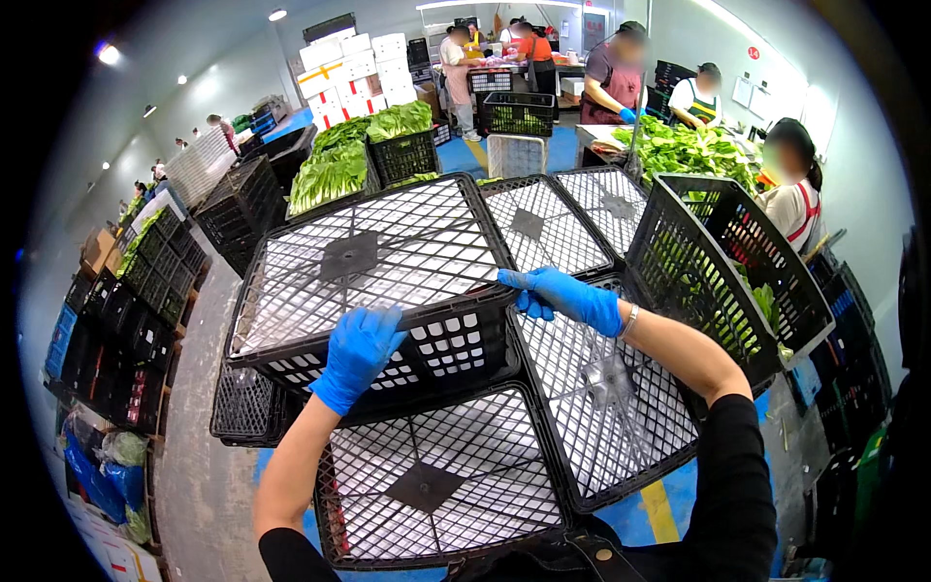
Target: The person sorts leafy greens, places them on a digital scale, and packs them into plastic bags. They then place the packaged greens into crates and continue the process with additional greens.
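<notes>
Both my hands wear blue gloves. My left hand (360, 356) grips the near rim of a black plastic crate (436, 309), its fingers curled over the edge. At the crate's near right corner, my right hand (571, 297) is closed on the rim. A lattice lid with a square centre plate (349, 255) tops this crate, and white material shows through the mesh and side holes. The crate rests on other crates. Just in front of me lies a similar lattice-topped crate (425, 487), with another (609, 382) to its right.
An open black crate (698, 269) with some leafy greens stands tilted at right. Greens fill crates (404, 156) beyond the stack. Co-workers stand at a table heaped with greens (680, 149). Stacked crates (244, 207) and white foam boxes (356, 76) stand farther back. Crates of produce (156, 269) line the left.
</notes>
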`<action>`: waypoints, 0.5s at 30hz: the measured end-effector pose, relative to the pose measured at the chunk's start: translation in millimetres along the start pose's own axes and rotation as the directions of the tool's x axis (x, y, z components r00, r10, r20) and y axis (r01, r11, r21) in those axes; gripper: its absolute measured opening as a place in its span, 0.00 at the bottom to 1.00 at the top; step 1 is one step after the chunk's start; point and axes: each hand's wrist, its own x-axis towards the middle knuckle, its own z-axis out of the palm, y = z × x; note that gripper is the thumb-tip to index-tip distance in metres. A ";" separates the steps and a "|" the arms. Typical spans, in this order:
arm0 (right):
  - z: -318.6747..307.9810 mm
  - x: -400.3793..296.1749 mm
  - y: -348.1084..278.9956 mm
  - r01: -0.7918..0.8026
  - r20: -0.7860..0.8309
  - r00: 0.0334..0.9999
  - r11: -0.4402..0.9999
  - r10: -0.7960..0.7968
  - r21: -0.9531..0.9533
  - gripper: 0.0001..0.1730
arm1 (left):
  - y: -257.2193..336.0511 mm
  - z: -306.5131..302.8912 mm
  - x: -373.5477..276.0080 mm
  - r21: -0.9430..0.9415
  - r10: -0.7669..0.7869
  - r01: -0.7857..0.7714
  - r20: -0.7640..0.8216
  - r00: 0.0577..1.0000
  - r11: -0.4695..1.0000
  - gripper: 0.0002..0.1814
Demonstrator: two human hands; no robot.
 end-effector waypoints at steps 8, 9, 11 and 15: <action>6.1 -5.4 -6.2 -0.032 -0.084 0.996 0.999 0.034 0.023 0.28 | -2.0 1.4 1.3 0.038 -0.001 -0.001 0.054 0.999 0.999 0.22; 6.2 -3.8 -5.7 -0.043 -0.100 0.994 0.999 0.045 0.023 0.28 | -0.3 0.4 0.9 0.043 -0.014 0.012 0.042 0.999 0.999 0.23; 8.9 -5.2 -4.3 -0.065 -0.132 0.989 0.998 0.067 0.022 0.28 | 6.2 0.0 2.6 0.055 -0.040 0.039 0.017 0.999 0.998 0.24; 8.1 -6.2 -1.7 -0.050 -0.132 0.990 0.998 0.055 0.041 0.28 | 13.4 5.9 5.7 0.057 -0.085 0.084 0.027 0.996 0.995 0.26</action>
